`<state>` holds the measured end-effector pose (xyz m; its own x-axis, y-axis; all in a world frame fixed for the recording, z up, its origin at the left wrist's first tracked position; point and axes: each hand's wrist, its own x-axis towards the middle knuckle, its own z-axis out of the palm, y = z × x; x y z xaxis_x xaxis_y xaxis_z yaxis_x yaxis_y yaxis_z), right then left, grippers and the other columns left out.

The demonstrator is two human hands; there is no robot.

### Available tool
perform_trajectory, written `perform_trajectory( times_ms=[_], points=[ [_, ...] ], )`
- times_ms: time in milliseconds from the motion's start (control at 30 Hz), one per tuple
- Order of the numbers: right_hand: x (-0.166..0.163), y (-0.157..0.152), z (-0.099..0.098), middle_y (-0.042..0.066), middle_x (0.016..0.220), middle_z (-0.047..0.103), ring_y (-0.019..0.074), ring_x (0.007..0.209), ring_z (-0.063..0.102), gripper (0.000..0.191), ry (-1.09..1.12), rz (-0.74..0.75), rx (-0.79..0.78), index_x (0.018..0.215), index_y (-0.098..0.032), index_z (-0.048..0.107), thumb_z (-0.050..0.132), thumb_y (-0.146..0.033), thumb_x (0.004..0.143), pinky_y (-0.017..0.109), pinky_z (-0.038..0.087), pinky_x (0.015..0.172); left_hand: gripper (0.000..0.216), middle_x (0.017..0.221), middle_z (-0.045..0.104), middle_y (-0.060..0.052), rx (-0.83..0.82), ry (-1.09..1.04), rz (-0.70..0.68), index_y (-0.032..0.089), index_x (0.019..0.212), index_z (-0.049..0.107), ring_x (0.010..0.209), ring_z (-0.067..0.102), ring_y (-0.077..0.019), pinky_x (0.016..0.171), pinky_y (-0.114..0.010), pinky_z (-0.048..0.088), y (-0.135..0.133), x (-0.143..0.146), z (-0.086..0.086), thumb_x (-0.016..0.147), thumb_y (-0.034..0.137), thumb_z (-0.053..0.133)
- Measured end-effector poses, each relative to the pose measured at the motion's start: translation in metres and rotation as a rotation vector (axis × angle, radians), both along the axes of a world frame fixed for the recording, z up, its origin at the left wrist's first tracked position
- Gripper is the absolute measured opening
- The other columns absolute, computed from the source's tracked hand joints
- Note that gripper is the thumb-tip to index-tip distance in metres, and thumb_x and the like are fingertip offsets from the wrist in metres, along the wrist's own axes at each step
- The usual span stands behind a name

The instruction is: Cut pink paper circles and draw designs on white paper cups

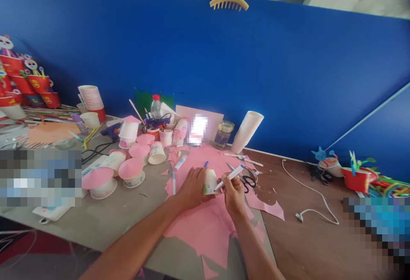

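My left hand (191, 188) is wrapped round a white paper cup (210, 182) with a small green and blue pattern on its side. Between the fingers of my right hand (233, 192) is a white marker pen (231, 176) with a blue end, its tip at or close to the cup's wall. Under both hands lie pink paper scraps (198, 228). Black-handled scissors (249, 182) rest just right of my right hand. A capped marker (180, 162) lies on the pink paper beyond my left hand.
Paper cups with pink cone tops (131, 168) stand at the left. Behind are a glass jar (223, 135), a leaning stack of white cups (247, 131) and a lit phone (197, 129). A white cable (315, 190) and red cups (356, 178) are at the right. A blue partition (179, 49) rises behind.
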<state>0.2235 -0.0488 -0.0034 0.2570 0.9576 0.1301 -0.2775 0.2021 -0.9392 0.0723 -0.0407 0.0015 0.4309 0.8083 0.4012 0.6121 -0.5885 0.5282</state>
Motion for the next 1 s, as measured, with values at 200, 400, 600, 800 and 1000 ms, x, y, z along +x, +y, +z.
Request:
perform_trajectory(
  times_ms=[200, 400, 600, 800, 1000],
  points=[
    [-0.0008, -0.0022, 0.0046, -0.004, 0.052, 0.051, 0.0081, 0.045, 0.040, 0.030, -0.024, -0.006, -0.013, 0.066, -0.018, 0.058, 0.071, -0.044, 0.072, 0.021, 0.037, 0.042, 0.068, 0.118, 0.055, -0.015, -0.011, -0.004, 0.007, 0.018, 0.122, 0.040, 0.110, 0.050, -0.0322, 0.095, -0.052, 0.039, 0.0007, -0.0006, -0.0017, 0.069, 0.045, 0.073],
    [-0.0003, -0.0012, 0.0028, -0.004, 0.053, 0.052, 0.0083, 0.045, 0.041, 0.030, -0.030, -0.003, -0.010, 0.066, -0.018, 0.058, 0.070, -0.044, 0.072, 0.021, 0.038, 0.043, 0.067, 0.118, 0.055, -0.014, 0.009, -0.017, 0.005, 0.020, 0.123, 0.040, 0.111, 0.051, -0.0317, 0.097, -0.054, 0.038, 0.0003, -0.0012, -0.0031, 0.070, 0.045, 0.072],
    [0.0000, -0.0001, -0.0004, -0.004, 0.052, 0.052, 0.0083, 0.044, 0.041, 0.029, -0.050, -0.011, -0.002, 0.066, -0.018, 0.058, 0.070, -0.044, 0.072, 0.021, 0.038, 0.042, 0.066, 0.117, 0.055, -0.014, -0.004, -0.014, 0.008, 0.019, 0.123, 0.041, 0.110, 0.051, -0.0320, 0.097, -0.054, 0.038, 0.0000, -0.0003, -0.0017, 0.070, 0.047, 0.071],
    [-0.0007, -0.0026, 0.0033, -0.004, 0.052, 0.050, 0.0083, 0.044, 0.041, 0.030, -0.111, -0.014, 0.022, 0.065, -0.017, 0.059, 0.069, -0.044, 0.074, 0.021, 0.037, 0.043, 0.070, 0.118, 0.055, -0.015, -0.041, 0.012, 0.021, 0.018, 0.124, 0.039, 0.111, 0.050, -0.0327, 0.097, -0.054, 0.037, -0.0006, 0.0005, 0.0010, 0.068, 0.043, 0.074],
    [-0.0022, -0.0054, 0.0091, -0.004, 0.051, 0.049, 0.0084, 0.044, 0.040, 0.030, -0.138, -0.010, 0.037, 0.064, -0.017, 0.058, 0.068, -0.044, 0.073, 0.021, 0.035, 0.042, 0.071, 0.121, 0.053, -0.014, -0.059, 0.037, 0.026, 0.020, 0.124, 0.038, 0.113, 0.048, -0.0332, 0.096, -0.054, 0.038, -0.0019, 0.0008, 0.0051, 0.067, 0.039, 0.076]
  ],
)
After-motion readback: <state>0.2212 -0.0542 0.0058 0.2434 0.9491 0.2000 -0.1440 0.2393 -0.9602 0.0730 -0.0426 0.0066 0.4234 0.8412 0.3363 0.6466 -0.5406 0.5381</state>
